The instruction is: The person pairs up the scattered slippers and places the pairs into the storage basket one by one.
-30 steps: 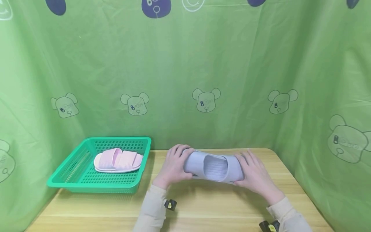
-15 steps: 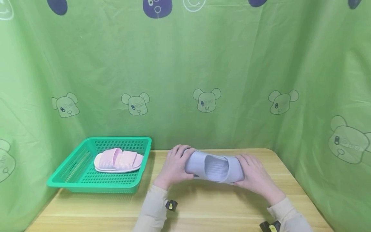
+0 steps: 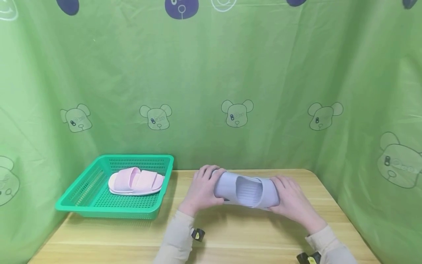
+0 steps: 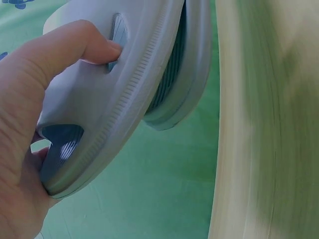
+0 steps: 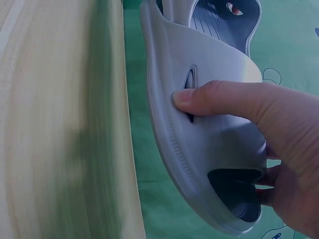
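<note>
A pair of grey-lavender slide slippers (image 3: 225, 185) is fitted together, one overlapping the other, and held above the wooden table in the head view. My left hand (image 3: 204, 187) grips the left end, its thumb pressed at a slot in the strap of the left slipper (image 4: 94, 99). At the other end my right hand (image 3: 293, 200) holds the right slipper (image 5: 214, 139) with fingers over the top and the thumb on its strap. The wrist views show a gap between the slippers and the tabletop (image 3: 244, 234).
To the left stands a green plastic basket (image 3: 108, 209) with pink slippers (image 3: 136, 181) in it, also overlapped. A green curtain (image 3: 197, 66) with bear faces surrounds the table at the back and sides.
My right hand's fingers have bent down closer over the slipper's end. The left hand and the slippers have shifted very slightly right; the whole head view has drifted a little too.
</note>
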`<act>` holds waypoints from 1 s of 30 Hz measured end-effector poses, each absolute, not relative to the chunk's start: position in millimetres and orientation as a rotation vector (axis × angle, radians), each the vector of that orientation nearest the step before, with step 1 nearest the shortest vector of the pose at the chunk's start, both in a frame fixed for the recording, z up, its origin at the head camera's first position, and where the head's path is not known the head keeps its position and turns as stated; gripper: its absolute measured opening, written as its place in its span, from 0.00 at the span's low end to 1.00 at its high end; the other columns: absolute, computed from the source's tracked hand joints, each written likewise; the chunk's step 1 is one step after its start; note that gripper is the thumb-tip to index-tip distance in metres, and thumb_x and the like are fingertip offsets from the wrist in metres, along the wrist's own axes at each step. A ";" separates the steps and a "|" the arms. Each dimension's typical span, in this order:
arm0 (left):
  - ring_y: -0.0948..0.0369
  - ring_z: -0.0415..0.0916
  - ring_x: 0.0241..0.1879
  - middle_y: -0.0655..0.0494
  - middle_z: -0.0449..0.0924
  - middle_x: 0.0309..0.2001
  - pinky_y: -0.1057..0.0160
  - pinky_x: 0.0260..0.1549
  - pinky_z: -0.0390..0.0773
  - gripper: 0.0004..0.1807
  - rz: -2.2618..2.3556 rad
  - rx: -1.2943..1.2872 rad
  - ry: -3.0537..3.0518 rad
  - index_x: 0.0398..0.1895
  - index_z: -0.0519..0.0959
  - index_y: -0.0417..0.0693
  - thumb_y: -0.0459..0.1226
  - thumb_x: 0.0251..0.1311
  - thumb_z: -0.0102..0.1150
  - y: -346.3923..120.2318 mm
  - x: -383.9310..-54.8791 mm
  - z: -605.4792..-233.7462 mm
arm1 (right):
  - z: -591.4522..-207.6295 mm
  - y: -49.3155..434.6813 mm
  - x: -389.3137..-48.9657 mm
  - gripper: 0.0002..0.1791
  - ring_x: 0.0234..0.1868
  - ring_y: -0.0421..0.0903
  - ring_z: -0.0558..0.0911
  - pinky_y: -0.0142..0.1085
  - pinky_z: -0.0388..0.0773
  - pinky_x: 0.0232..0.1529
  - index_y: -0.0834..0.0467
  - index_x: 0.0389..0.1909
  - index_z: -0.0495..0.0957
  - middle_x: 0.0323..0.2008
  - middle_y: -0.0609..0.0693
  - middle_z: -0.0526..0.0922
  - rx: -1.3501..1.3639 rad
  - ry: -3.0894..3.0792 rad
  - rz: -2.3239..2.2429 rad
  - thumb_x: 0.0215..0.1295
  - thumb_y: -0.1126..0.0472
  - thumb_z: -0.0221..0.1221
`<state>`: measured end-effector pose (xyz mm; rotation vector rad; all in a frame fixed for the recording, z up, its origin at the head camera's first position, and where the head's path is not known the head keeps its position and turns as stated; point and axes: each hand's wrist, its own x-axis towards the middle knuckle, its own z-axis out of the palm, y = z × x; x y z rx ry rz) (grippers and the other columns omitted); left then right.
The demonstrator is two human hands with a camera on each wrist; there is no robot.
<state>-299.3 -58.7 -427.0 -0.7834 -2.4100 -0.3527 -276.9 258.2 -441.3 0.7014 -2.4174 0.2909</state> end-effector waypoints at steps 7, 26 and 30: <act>0.53 0.66 0.60 0.56 0.71 0.61 0.51 0.54 0.73 0.49 -0.369 -0.780 -2.418 0.64 0.68 0.61 0.55 0.30 0.74 -54.0 -298.3 -426.9 | -439.2 258.5 -275.1 0.54 0.52 0.66 0.76 0.66 0.71 0.55 0.68 0.54 0.71 0.51 0.67 0.78 0.687 -2.427 0.306 0.19 0.50 0.81; 0.51 0.60 0.67 0.55 0.67 0.65 0.33 0.67 0.56 0.52 -0.360 -0.747 -2.420 0.65 0.66 0.61 0.53 0.27 0.76 -57.4 -299.1 -430.1 | -436.6 254.7 -274.1 0.55 0.51 0.65 0.77 0.65 0.71 0.57 0.69 0.55 0.71 0.50 0.67 0.78 0.676 -2.418 0.263 0.20 0.47 0.81; 0.50 0.58 0.68 0.54 0.65 0.67 0.33 0.68 0.55 0.53 -0.352 -0.724 -2.412 0.65 0.65 0.60 0.52 0.26 0.76 -57.1 -299.7 -430.6 | -437.9 252.3 -274.0 0.55 0.50 0.64 0.77 0.64 0.72 0.57 0.69 0.55 0.71 0.49 0.66 0.79 0.665 -2.397 0.248 0.20 0.47 0.80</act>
